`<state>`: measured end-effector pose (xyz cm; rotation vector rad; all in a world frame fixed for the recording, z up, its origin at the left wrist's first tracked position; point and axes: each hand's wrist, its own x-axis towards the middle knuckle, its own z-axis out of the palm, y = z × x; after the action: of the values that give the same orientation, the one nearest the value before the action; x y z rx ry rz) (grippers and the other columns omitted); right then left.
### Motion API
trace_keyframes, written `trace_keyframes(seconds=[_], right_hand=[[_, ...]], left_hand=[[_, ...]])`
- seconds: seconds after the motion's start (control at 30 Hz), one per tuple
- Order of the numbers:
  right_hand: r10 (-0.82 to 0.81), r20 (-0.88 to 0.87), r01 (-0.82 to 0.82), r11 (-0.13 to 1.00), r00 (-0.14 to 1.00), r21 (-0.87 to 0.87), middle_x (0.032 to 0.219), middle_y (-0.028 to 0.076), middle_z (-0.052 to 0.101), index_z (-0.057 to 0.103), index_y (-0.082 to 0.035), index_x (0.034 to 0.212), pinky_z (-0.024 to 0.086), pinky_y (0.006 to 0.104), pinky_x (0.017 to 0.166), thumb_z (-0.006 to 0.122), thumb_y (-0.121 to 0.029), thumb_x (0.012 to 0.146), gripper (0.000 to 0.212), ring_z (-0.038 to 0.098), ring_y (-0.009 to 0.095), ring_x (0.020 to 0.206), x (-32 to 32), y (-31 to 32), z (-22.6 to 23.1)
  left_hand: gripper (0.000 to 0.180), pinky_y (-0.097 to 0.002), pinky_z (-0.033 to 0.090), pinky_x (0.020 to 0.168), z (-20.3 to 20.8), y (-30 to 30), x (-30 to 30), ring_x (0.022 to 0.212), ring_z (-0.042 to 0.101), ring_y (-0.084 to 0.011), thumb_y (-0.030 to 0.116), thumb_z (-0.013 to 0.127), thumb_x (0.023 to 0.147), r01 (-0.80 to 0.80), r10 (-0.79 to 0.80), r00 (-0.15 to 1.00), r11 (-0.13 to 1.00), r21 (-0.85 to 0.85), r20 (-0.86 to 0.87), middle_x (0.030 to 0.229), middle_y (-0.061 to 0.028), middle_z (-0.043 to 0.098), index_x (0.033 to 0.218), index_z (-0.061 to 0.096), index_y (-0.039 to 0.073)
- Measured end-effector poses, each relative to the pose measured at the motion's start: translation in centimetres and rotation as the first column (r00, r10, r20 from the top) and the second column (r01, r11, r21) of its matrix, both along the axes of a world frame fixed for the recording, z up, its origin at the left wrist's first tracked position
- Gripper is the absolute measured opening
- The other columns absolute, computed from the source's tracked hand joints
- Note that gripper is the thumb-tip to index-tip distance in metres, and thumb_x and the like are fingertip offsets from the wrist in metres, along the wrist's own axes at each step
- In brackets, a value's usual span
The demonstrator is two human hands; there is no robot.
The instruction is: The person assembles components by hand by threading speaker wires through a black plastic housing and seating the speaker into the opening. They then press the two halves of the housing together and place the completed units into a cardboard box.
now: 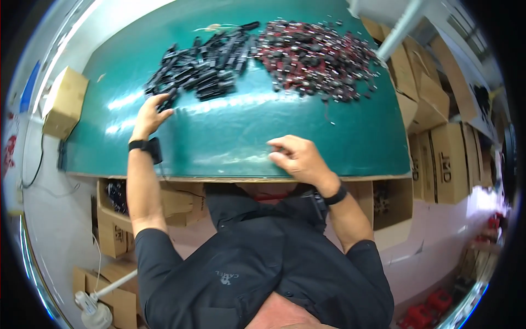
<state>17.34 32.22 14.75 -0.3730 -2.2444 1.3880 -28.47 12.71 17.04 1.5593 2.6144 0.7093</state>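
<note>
My left hand [150,116] is at the near left edge of a pile of long black plastic parts [211,63]. Its thumb and fingers close around one black plastic part [171,100], which is slightly blurred. To the right, my right hand [298,159] hovers over the near part of the green table [219,137]. Its fingers are curled together with the thumb, and something small and dark, too hidden to name, shows between them. Beyond it lies a heap of small black and red pieces with shiny metal ends [318,57].
A cardboard box [66,103] stands at the table's left edge. Large cartons [446,162] and a pale post [400,30] are on the right. Open boxes [392,205] sit beneath the front edge. A stray piece [332,123] lies in front of the red heap.
</note>
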Motion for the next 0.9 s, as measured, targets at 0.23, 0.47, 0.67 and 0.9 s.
trace_keyframes(seconds=[0.23,0.47,0.67,0.9], right_hand=[[-0.051,0.137,0.047,0.999,0.989,0.027,0.098,0.006,0.074,0.076,0.001,0.119,0.057,0.0269,0.074,0.078,-0.008,0.095,0.026,0.070,0.011,0.082,-1.3,1.6,1.7],[0.065,0.205,-0.079,0.995,0.977,0.062,0.100,0.006,0.075,0.075,0.002,0.119,0.057,0.0264,0.074,0.078,-0.008,0.096,0.026,0.069,0.011,0.081,-3.5,0.4,1.3],[0.009,0.242,-0.003,1.000,0.970,-0.028,0.103,0.006,0.077,0.074,0.001,0.123,0.057,0.0266,0.080,0.075,-0.008,0.099,0.025,0.069,0.011,0.086,-3.2,0.6,-0.6],[0.066,0.248,-0.056,0.997,0.966,-0.048,0.103,0.005,0.076,0.074,0.001,0.124,0.057,0.0264,0.082,0.076,-0.007,0.099,0.026,0.070,0.011,0.089,-4.6,-0.8,0.7]], left_hand=[[0.052,-0.0447,0.057,0.100,-1.3,-1.0,0.4,0.113,0.071,-0.0362,0.015,0.085,0.086,-0.193,0.193,0.981,0.981,0.003,0.024,0.127,-0.0154,0.072,0.135,0.070,0.012],[0.049,-0.0474,0.056,0.098,-0.7,-4.7,2.1,0.109,0.069,-0.0380,0.022,0.083,0.088,-0.284,0.281,0.959,0.940,-0.190,-0.038,0.125,-0.0160,0.071,0.134,0.068,0.014],[0.050,-0.0441,0.056,0.100,-1.1,-14.2,4.7,0.114,0.071,-0.0351,0.020,0.082,0.089,-0.278,0.279,0.960,0.950,0.144,0.014,0.124,-0.0167,0.073,0.136,0.069,0.012],[0.049,-0.0395,0.058,0.089,-7.1,-36.6,3.6,0.096,0.073,-0.0280,0.016,0.081,0.090,-0.833,0.825,0.551,0.535,0.142,0.125,0.111,-0.0149,0.075,0.136,0.068,0.006]])
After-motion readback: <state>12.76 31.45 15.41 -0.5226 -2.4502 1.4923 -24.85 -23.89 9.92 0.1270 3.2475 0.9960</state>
